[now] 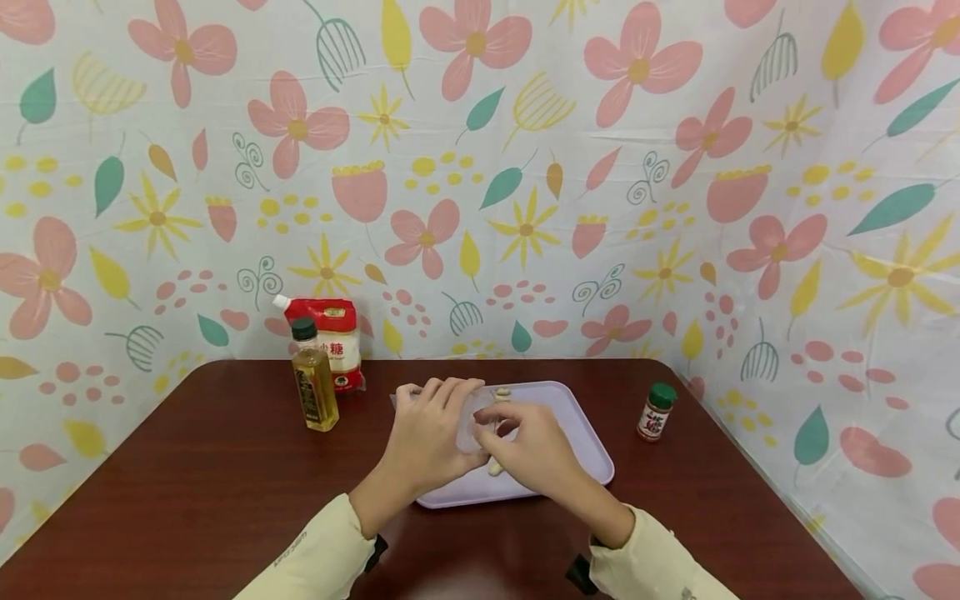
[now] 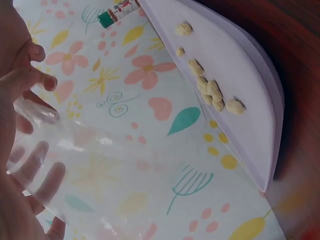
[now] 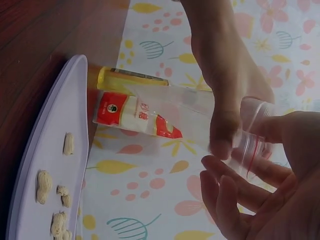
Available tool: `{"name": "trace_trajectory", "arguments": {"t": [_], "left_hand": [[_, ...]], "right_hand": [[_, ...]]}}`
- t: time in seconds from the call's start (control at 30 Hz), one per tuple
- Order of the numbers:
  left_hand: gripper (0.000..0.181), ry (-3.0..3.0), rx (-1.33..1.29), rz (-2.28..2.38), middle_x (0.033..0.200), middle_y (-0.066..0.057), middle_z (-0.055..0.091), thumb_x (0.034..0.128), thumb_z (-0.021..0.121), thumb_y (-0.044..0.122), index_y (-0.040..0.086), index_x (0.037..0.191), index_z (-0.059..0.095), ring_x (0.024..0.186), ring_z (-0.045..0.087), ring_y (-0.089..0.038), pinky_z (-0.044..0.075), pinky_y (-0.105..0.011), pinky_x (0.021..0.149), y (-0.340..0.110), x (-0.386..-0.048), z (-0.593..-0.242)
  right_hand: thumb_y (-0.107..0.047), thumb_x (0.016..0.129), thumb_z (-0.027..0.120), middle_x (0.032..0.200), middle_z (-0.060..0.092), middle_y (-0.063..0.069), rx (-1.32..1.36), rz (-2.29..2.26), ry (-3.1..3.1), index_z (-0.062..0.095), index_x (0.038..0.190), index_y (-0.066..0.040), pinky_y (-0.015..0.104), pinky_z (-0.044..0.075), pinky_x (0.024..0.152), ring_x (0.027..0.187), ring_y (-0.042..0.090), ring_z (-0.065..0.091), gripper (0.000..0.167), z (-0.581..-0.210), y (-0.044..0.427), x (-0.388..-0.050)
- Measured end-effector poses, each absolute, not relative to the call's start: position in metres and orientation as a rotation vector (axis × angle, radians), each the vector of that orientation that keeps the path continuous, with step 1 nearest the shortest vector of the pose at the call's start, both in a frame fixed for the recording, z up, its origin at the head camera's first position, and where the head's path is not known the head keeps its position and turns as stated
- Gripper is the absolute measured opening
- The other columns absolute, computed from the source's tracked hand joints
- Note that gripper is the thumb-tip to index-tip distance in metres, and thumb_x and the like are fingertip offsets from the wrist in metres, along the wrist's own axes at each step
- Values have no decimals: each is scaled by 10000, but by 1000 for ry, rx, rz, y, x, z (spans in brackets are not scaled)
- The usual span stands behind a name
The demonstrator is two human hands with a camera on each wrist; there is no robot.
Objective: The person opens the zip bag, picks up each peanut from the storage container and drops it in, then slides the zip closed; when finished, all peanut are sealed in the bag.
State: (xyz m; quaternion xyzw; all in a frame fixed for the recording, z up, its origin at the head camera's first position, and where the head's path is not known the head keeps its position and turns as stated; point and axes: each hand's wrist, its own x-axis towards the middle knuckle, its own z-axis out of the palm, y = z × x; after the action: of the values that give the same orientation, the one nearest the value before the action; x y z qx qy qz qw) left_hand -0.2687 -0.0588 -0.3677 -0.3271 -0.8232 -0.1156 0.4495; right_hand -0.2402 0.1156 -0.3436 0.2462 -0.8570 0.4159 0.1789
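Where left hand is gripping: clear zip bag
Right hand: pinching it
Tray, peanuts: hands are partly covering both

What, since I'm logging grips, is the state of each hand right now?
Left hand: holding the clear plastic bag.
Right hand: pinching the same clear plastic bag.

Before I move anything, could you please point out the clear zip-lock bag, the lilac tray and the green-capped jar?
Clear zip-lock bag (image 2: 95,155), left wrist view, on its see-through body.
Lilac tray (image 1: 579,432), head view, on its bare floor.
Green-capped jar (image 1: 653,422), head view, on its label.
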Motion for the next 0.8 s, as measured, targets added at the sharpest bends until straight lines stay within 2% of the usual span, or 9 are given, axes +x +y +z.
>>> {"name": "trace_trajectory", "arguments": {"t": [0.17,0.4,0.53,0.8], "left_hand": [[844,-2045,-786,-304,1032,10,648,649,789,669,113,1251,585,845,595,-174,392,-478,748,-62,-269,-368],[772,-2074,-801,-297,1076,8,640,689,767,613,123,1257,589,883,598,-177,392,-478,762,-64,-269,-369],[712,-2060,-805,-284,1038,6,649,694,767,556,131,1239,597,853,599,-180,396,-476,734,-66,-270,-368],[749,-2122,-801,-384,1007,70,654,645,838,554,133,1215,597,826,608,-120,364,-380,676,-70,-270,-368]], "right_hand": [[-126,860,752,912,735,-44,702,1229,-2418,764,975,-104,269,538,662,753,94,653,117,-344,115,-242],[-148,831,780,897,739,-27,698,1299,-2422,748,982,-97,274,536,663,727,94,647,163,-345,114,-244],[-169,822,781,888,731,-29,737,1311,-2435,748,933,-103,273,535,655,712,96,643,134,-345,115,-247],[-175,905,722,947,747,38,777,1405,-2441,758,1004,-47,285,554,697,813,141,692,166,-348,121,-249]]}}
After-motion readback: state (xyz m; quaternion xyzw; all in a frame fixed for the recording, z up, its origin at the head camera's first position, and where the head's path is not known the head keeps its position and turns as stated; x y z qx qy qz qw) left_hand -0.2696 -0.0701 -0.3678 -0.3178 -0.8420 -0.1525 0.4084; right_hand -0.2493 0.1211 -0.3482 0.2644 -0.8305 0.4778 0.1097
